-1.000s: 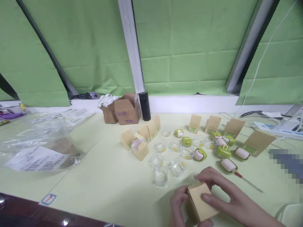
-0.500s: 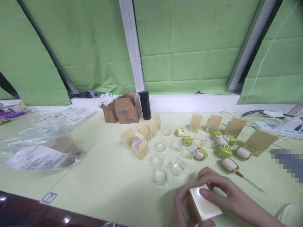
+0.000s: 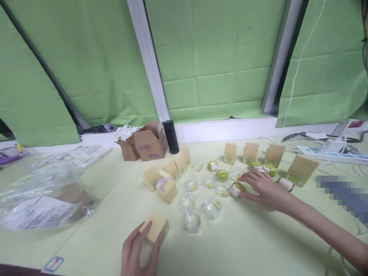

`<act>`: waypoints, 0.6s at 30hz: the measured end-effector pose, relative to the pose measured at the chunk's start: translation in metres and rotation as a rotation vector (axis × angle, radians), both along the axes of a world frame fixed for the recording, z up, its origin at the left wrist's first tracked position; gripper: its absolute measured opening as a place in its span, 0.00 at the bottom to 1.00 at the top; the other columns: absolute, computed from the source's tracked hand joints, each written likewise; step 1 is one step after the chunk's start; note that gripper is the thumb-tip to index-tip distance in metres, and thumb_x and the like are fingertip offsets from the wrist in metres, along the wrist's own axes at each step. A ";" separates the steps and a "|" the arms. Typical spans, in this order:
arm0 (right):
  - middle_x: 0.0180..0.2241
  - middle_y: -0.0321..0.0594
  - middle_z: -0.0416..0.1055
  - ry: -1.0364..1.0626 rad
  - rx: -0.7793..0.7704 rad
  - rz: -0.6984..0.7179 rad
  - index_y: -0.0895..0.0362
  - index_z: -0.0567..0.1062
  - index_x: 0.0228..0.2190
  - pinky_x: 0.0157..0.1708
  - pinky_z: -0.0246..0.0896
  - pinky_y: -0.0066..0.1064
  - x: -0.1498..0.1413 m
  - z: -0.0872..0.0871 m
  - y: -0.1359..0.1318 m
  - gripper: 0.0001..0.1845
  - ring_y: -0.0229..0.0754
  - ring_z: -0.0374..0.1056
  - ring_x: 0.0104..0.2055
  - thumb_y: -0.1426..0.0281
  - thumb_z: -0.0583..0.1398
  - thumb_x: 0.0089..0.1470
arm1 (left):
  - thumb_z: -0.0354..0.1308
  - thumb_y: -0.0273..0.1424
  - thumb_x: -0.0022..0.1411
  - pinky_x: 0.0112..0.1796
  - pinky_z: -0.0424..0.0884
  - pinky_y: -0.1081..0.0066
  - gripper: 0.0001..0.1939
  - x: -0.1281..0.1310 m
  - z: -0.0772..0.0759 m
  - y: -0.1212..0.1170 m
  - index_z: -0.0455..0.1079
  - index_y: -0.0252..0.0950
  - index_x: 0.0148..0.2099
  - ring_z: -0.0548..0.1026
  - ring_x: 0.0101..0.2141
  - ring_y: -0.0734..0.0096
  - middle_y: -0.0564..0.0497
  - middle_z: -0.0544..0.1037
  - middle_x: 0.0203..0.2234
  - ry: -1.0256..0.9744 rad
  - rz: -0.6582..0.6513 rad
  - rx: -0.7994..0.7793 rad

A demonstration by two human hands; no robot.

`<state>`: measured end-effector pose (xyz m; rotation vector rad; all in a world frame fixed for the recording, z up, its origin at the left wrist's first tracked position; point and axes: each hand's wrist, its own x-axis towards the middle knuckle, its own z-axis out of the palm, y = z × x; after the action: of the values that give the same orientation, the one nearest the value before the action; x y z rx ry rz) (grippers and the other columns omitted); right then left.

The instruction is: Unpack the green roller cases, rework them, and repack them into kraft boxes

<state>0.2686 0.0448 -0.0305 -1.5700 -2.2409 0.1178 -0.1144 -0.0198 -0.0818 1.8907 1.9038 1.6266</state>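
Small tan box (image 3: 157, 227) sits in my left hand (image 3: 138, 256), low in the near part of the table (image 3: 103, 245), to the left of the clear cups (image 3: 193, 222). My thumb presses along its right side, and my other fingers lie over its top and left edge, bent only as far as the box's width makes them. I can't tell whether its base touches the table.

My right hand (image 3: 267, 190) reaches out over the green cases, fingers parted, thumb well away from the forefinger. Nothing shows in the gap between the two; what is under my palm is hidden from me. My thumb tip is right by a green and white case (image 3: 236, 189); touching or just beside it, I can't say. A plain green case (image 3: 222, 175) lies a little beyond it.

Between my hands the cups stand in a loose cluster. To their left is a box with its top open (image 3: 168, 191), in front of a row of tan boxes (image 3: 170, 169). Four more boxes (image 3: 250, 152) stand behind my right hand, each with a green square low on the front. Farther back, a black bottle (image 3: 171, 137) stands beside a brown carton (image 3: 151, 146).
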 end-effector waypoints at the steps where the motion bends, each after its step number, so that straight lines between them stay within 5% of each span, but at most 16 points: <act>1: 0.46 0.48 0.72 -0.007 -0.007 -0.010 0.53 0.73 0.44 0.50 0.55 0.55 0.002 -0.004 0.005 0.23 0.60 0.62 0.52 0.53 0.59 0.51 | 0.57 0.43 0.57 0.50 0.68 0.50 0.18 -0.006 0.002 0.011 0.70 0.40 0.47 0.70 0.47 0.53 0.46 0.71 0.43 -0.002 -0.008 -0.050; 4: 0.45 0.49 0.72 -0.001 -0.022 -0.015 0.53 0.74 0.43 0.49 0.54 0.56 0.002 -0.012 0.012 0.23 0.62 0.63 0.51 0.56 0.63 0.46 | 0.56 0.46 0.56 0.49 0.67 0.47 0.26 -0.005 0.010 0.030 0.65 0.36 0.51 0.68 0.50 0.49 0.42 0.70 0.46 0.064 -0.013 -0.160; 8: 0.45 0.45 0.72 0.047 -0.035 -0.003 0.52 0.72 0.37 0.49 0.56 0.51 0.002 -0.007 0.006 0.16 0.58 0.63 0.51 0.60 0.63 0.45 | 0.55 0.46 0.56 0.54 0.53 0.39 0.32 0.035 0.024 0.026 0.60 0.31 0.56 0.61 0.55 0.41 0.33 0.66 0.51 0.347 0.223 0.031; 11: 0.46 0.44 0.70 0.132 -0.062 -0.029 0.52 0.67 0.40 0.44 0.63 0.44 0.001 0.003 -0.004 0.15 0.52 0.67 0.47 0.63 0.60 0.48 | 0.55 0.44 0.58 0.57 0.47 0.39 0.21 0.087 0.035 0.023 0.66 0.38 0.49 0.67 0.51 0.49 0.43 0.75 0.43 0.502 -0.016 0.020; 14: 0.41 0.42 0.71 0.350 -0.111 -0.045 0.52 0.64 0.39 0.42 0.66 0.40 -0.006 0.010 -0.012 0.14 0.49 0.70 0.44 0.64 0.59 0.49 | 0.60 0.52 0.49 0.55 0.45 0.33 0.32 0.137 0.048 0.032 0.70 0.35 0.50 0.66 0.52 0.39 0.37 0.76 0.45 0.660 -0.275 -0.177; 18: 0.41 0.40 0.71 0.529 -0.094 -0.019 0.52 0.65 0.40 0.45 0.66 0.40 -0.013 0.020 -0.024 0.18 0.48 0.70 0.43 0.63 0.60 0.47 | 0.65 0.32 0.51 0.55 0.47 0.33 0.21 0.169 0.060 0.040 0.73 0.35 0.49 0.64 0.55 0.36 0.33 0.74 0.47 0.800 -0.446 -0.405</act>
<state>0.2552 0.0209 -0.0105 -1.4000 -1.8246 0.5700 0.0549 0.0205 -0.0220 2.6971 1.5891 0.3311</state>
